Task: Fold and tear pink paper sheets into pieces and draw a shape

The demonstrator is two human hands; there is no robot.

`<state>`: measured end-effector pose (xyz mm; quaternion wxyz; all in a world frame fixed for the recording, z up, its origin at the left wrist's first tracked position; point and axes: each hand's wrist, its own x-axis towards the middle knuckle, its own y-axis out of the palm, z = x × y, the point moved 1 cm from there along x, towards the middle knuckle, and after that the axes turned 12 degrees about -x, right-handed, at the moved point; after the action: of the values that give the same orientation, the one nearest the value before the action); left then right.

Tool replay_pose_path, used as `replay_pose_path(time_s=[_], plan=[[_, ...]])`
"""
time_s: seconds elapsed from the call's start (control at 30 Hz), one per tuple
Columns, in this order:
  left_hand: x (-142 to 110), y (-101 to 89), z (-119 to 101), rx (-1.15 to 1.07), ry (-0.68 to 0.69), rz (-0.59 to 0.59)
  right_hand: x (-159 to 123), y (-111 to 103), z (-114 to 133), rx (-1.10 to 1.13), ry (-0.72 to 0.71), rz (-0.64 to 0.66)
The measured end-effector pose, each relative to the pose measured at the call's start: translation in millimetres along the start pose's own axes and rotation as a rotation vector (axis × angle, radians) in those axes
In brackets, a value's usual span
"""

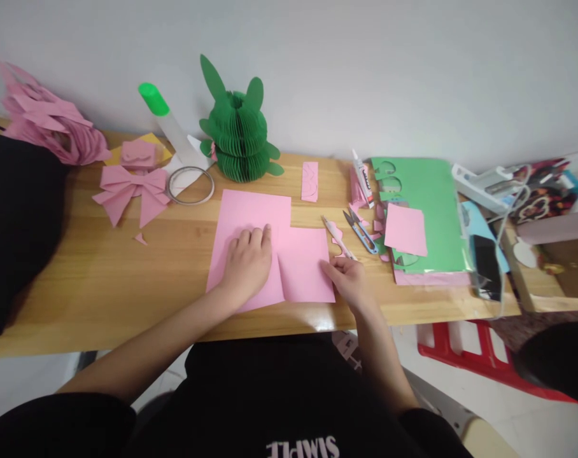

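Note:
My left hand [249, 262] lies palm down with its fingers stretched out, resting on a larger sheet of pink paper [255, 207] on the wooden table. A squarish pink sheet [305, 264] sits at its right side, curling slightly near the lower left; whether the two are one piece I cannot tell. At the right edge of that square, my right hand [346, 277] pinches the paper between thumb and fingers. Just beyond this hand are a white pen [339, 238] and blue-handled thread snips [360, 231].
Behind the sheets stands a green honeycomb paper figure [241, 137]. To the left are a pink paper bow [131, 191], a tape roll [190, 185] and a green-capped glue bottle [169, 121]. Rightward lie a glue tube [363, 179], green card [437, 216] and a phone [486, 267].

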<state>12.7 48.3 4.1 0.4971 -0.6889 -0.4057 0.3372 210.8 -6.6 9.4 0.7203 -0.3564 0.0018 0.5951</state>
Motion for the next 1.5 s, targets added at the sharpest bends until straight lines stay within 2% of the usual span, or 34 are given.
replay_pose_path(time_s=[0.13, 0.47, 0.57, 0.73, 1.03, 1.27, 1.5], plan=[[-5.0, 4.0, -4.9, -0.025, -0.079, -0.049, -2.6, 1.1, -5.0, 0.027, 0.016, -0.015], [-6.7, 7.7, -3.6, -0.052, -0.085, -0.103, -3.6, -0.5, -16.3, 0.115, 0.025, -0.02], [-8.3, 8.3, -2.5, -0.065, -0.039, -0.146, -9.0, -5.3, -11.8, 0.104, 0.037, 0.022], [-11.0, 11.9, 1.7, -0.095, 0.079, -0.152, -19.5, -9.0, -12.9, 0.101, 0.16, 0.102], [-11.7, 14.8, 5.0, -0.082, 0.104, -0.182, -23.5, -5.5, -34.7, 0.121, 0.103, 0.008], [-11.4, 15.6, 6.9, -0.127, 0.1, -0.186, -28.8, -7.4, -35.0, 0.217, 0.109, -0.016], [-12.0, 16.2, 7.2, -0.229, 0.085, -0.192, -29.6, -13.1, -37.2, 0.405, 0.145, -0.035]])
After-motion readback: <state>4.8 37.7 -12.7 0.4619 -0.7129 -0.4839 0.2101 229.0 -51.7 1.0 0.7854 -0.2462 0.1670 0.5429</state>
